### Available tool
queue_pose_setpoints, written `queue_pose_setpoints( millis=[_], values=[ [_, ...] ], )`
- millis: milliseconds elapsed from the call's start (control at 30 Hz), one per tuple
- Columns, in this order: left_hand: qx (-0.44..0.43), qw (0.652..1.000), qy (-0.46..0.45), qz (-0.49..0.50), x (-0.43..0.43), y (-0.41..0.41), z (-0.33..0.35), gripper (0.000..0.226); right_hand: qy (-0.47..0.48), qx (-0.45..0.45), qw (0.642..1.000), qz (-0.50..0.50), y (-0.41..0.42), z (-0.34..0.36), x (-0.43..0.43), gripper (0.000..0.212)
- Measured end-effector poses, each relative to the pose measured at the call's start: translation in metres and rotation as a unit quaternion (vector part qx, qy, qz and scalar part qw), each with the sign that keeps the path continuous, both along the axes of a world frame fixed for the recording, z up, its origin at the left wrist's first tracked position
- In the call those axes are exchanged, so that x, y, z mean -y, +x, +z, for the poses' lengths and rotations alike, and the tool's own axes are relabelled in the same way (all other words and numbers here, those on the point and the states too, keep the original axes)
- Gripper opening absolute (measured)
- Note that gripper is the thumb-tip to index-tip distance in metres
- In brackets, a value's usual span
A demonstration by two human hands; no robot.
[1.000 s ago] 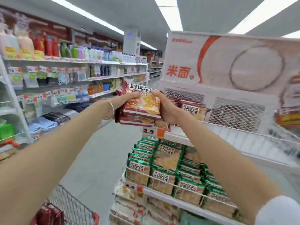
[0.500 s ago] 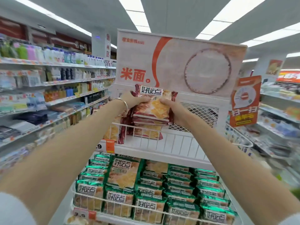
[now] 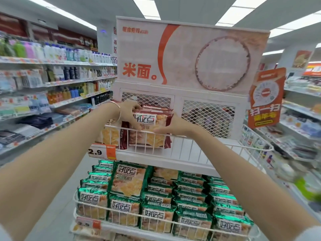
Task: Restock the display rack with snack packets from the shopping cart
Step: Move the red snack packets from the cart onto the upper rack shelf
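The red snack packets (image 3: 151, 119) are half lost behind the top shelf's wire rail (image 3: 208, 140) and the left hand (image 3: 128, 113) and right hand (image 3: 175, 126) gripping them, so the stack cannot be counted. Whatever sits behind the mesh back panel (image 3: 208, 117) is a dark smear, and the goods on the right-hand aisle shelves (image 3: 298, 129) are blurred beyond naming. The rack's lowest tier (image 3: 90, 231) runs off the bottom edge, and the small print on the header sign (image 3: 135, 31) is unreadable.
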State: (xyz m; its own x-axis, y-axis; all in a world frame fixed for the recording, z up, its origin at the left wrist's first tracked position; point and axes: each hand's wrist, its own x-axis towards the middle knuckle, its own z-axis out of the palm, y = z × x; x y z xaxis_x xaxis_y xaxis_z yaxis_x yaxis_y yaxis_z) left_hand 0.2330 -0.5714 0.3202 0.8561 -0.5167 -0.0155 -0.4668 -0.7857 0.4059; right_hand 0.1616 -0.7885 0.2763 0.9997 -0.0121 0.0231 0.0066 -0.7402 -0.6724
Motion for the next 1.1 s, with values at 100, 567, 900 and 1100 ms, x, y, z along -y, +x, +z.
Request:
queue_pose_setpoints(
  millis=[100, 567, 900, 1100],
  values=[
    [0.003, 1.0, 0.0, -0.024, -0.003, -0.003, -0.005, 0.087, 0.039, -0.027, 0.999, -0.008, -0.007, 0.003, -0.003, 0.126],
    [0.039, 0.998, -0.029, -0.04, 0.005, -0.003, -0.022, 0.052, 0.169, -0.038, 0.984, -0.05, -0.018, 0.008, -0.004, 0.032],
    [0.119, 0.986, 0.112, -0.033, -0.001, 0.0, -0.036, 0.059, 0.157, -0.049, 0.986, -0.034, -0.014, 0.01, -0.01, 0.029],
    [0.125, 0.989, 0.077, -0.021, 0.001, -0.001, -0.037, 0.059, 0.153, -0.061, 0.986, -0.035, -0.018, 0.011, -0.002, 0.034]
  ],
)
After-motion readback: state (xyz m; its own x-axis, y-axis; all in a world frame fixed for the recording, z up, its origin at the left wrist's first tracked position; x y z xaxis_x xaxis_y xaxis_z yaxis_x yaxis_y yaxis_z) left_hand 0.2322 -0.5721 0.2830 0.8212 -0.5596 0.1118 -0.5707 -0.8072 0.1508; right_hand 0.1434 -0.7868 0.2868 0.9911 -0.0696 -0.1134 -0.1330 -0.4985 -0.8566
